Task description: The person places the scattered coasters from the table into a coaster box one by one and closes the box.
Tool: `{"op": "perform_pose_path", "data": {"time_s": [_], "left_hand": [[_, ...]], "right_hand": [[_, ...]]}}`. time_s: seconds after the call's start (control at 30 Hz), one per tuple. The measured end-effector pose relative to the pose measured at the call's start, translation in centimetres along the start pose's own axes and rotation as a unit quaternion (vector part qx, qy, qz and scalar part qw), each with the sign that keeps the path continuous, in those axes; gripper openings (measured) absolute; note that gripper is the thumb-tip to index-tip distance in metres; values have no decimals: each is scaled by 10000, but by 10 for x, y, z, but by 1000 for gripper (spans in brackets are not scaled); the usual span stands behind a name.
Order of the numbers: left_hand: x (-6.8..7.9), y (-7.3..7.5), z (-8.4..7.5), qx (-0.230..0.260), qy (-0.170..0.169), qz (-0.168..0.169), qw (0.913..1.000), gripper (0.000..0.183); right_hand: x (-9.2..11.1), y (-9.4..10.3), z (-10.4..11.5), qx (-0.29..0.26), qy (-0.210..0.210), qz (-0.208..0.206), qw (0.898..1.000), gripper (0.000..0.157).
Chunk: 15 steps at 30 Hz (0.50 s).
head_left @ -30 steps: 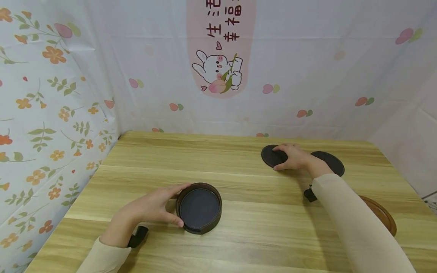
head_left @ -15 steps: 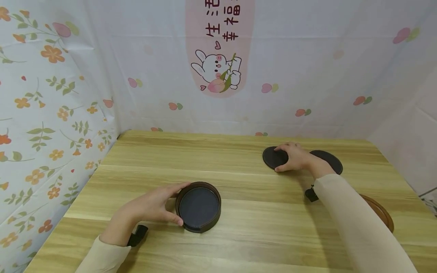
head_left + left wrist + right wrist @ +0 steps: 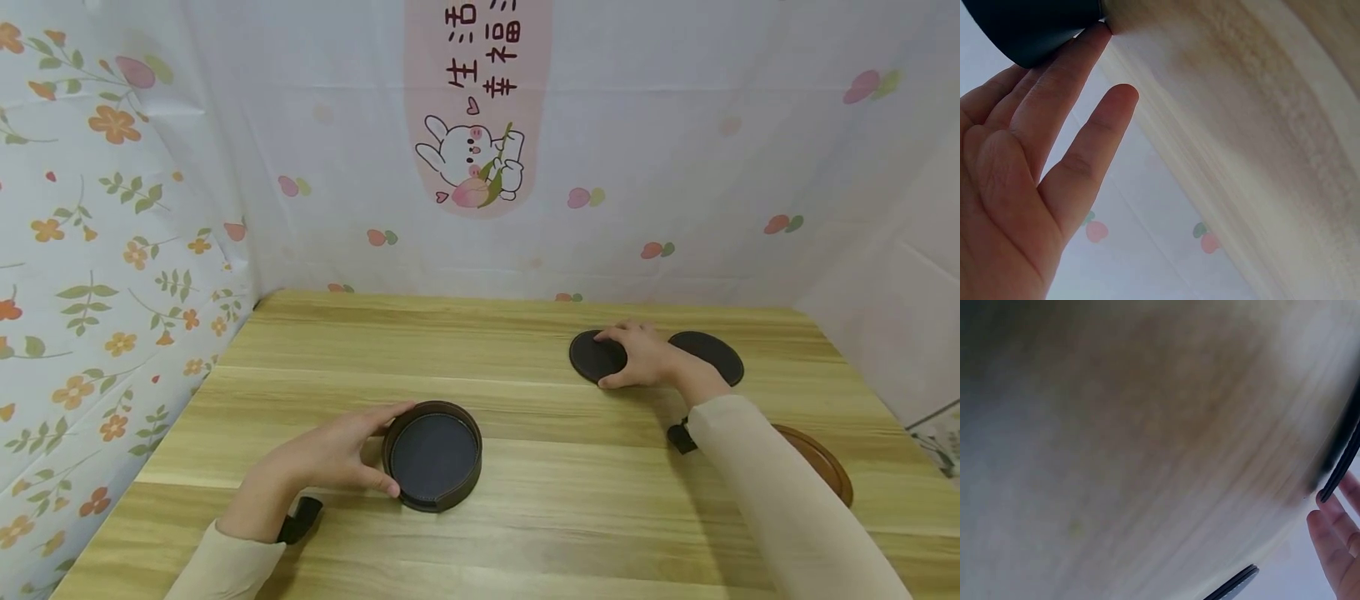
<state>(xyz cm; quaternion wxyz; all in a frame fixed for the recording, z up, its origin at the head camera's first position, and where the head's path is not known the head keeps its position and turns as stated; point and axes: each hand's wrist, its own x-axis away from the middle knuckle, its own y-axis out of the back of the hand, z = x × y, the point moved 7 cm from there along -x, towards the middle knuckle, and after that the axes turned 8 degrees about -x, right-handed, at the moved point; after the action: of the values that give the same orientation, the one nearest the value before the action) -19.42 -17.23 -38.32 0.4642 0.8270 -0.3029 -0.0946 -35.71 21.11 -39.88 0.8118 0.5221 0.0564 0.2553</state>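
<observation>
My left hand (image 3: 333, 450) holds the side of a round dark leather coaster holder (image 3: 478, 471), its thumb at the near side and its fingers along the far side. A dark round coaster (image 3: 431, 457) lies inside. In the left wrist view, fingertips (image 3: 1100, 37) press the holder's outer wall (image 3: 1041, 25). Toward the far right, my right hand (image 3: 641, 358) pinches a black round coaster (image 3: 588, 357) by its edge. The right wrist view has fingertips (image 3: 1322, 506) right at this coaster's rim (image 3: 1338, 472).
A second black coaster (image 3: 708, 354) lies behind the right wrist. Partly hidden by the right sleeve is a brown round disc (image 3: 825, 467). Everything rests on a wood-grain table (image 3: 555, 508), with a printed cloth (image 3: 637, 167) hanging along its back and left.
My right hand and its coaster have shifted slightly toward the near side. The left hand stays at the holder. The head view has turned a little.
</observation>
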Motion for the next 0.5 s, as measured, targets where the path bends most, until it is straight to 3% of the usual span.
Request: {"op": "perform_pose_path", "data": {"time_s": [0.5], "left_hand": [[0,-1,1,28,-25,-33,10000,109]], "right_hand": [[9,-3,28,208,318,-29,9993,77]]}}
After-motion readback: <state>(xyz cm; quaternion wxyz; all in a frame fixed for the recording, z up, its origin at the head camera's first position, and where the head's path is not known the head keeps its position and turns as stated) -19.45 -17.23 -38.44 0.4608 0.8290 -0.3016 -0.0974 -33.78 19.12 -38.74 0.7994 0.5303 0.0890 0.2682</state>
